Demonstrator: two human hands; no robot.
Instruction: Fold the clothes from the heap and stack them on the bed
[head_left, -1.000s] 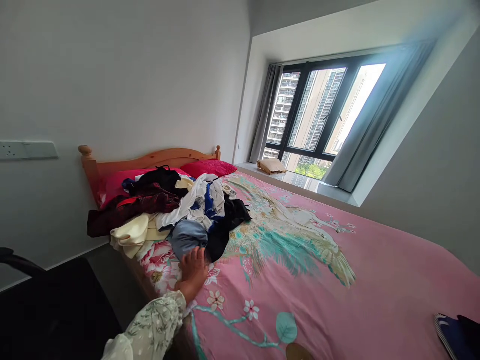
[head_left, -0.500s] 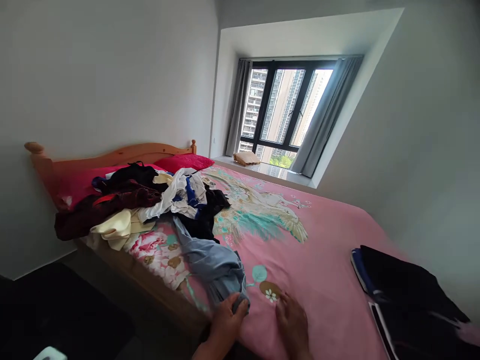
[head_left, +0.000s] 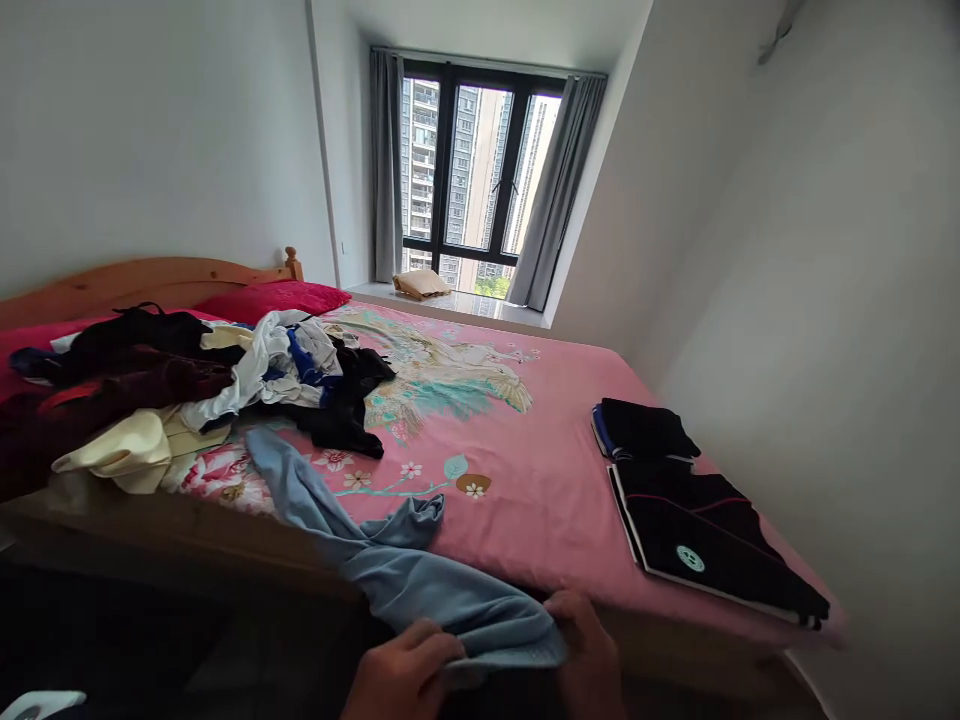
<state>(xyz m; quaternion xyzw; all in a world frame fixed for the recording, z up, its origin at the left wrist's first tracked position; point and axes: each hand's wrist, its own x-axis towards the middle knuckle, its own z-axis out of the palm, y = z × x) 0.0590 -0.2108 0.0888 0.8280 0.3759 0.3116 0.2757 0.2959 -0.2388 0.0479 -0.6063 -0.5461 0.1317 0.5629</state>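
Note:
A grey-blue garment (head_left: 442,580) stretches from the bed's near edge to my hands, and two narrow, leg-like or sleeve-like parts lie on the sheet. My left hand (head_left: 409,670) pinches its near edge. My right hand (head_left: 585,650) grips the corner to the right, fingers closed on the cloth. Whether it is trousers or a top I cannot tell. Beyond its far end lies a heap of crumpled clothes (head_left: 277,365), white, black, dark red and cream.
Two folded stacks, a smaller black one (head_left: 649,428) and a larger one with a round badge (head_left: 697,530), lie at the bed's right. Pink bedding (head_left: 525,480) covers the bed. The wooden headboard (head_left: 150,280) is at left, and a tan bundle (head_left: 421,284) rests on the windowsill.
The garment has been pulled toward me and spread out. My right hand, previously beside it on the bed, now holds its edge too. The view has turned right.

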